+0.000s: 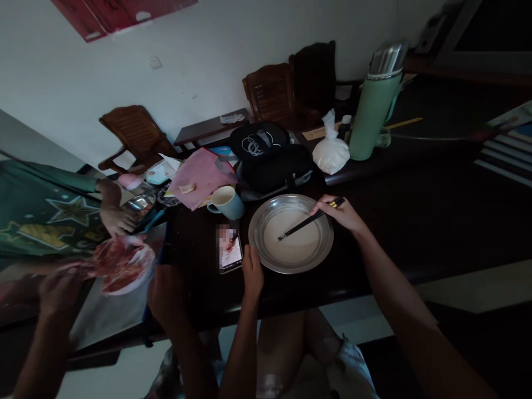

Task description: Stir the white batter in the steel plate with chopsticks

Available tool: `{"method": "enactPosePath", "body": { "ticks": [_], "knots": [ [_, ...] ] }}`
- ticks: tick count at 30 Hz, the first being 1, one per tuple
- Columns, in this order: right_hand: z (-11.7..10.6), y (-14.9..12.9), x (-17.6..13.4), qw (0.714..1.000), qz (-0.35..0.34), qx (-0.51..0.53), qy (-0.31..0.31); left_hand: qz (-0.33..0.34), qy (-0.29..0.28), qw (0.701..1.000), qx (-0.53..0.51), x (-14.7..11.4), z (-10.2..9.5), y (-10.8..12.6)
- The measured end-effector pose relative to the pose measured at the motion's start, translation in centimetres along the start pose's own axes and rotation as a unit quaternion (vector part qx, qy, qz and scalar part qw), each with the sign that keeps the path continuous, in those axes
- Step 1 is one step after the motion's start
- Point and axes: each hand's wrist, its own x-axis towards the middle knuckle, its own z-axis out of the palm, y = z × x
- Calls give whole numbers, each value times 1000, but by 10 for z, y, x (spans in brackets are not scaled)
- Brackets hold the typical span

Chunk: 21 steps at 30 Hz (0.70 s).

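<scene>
My left hand [252, 271] is at the left edge of a wide, shallow metal bowl [256, 252], its fingers closed against the rim. A pale, milky liquid [286, 246] lies in the bowl. Over the right side of the rim, my right hand [338, 212] grips a pair of black chopsticks [305, 221] with gold bands near their top ends. The tips slant down to the left and touch the liquid near the middle. Just left of my left hand lies a phone [231, 256] with its screen lit, partly blurred out. Behind it stands a light blue mug [233, 206].
At left, co-workers' hands [118, 220] are around a large piece of raw meat [128, 269] on a cutting board [112, 313]. Behind my bowl are a black bag [274, 166], a tied bag of white powder [331, 155], a tall green thermos [374, 113] and a pink cloth [201, 177].
</scene>
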Motion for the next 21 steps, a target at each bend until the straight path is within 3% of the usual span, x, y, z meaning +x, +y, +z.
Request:
{"method": "enactPosePath", "body": {
  "ticks": [2,7,9,15,21],
  "knots": [
    [0,0,1,1000,-18,-17,9,-3,-2,1000,1,-1,0,1],
    [-9,3,2,992,16,9,123,-15,-1,1000,2,-1,0,0],
    [-9,4,1,993,25,20,115,-20,9,1000,1,0,0,-1],
    [2,0,0,1000,-1,10,3,-6,-1,1000,0,0,0,-4],
    [-8,3,1,994,19,15,107,-20,8,1000,1,0,1,-5]
  ]
}}
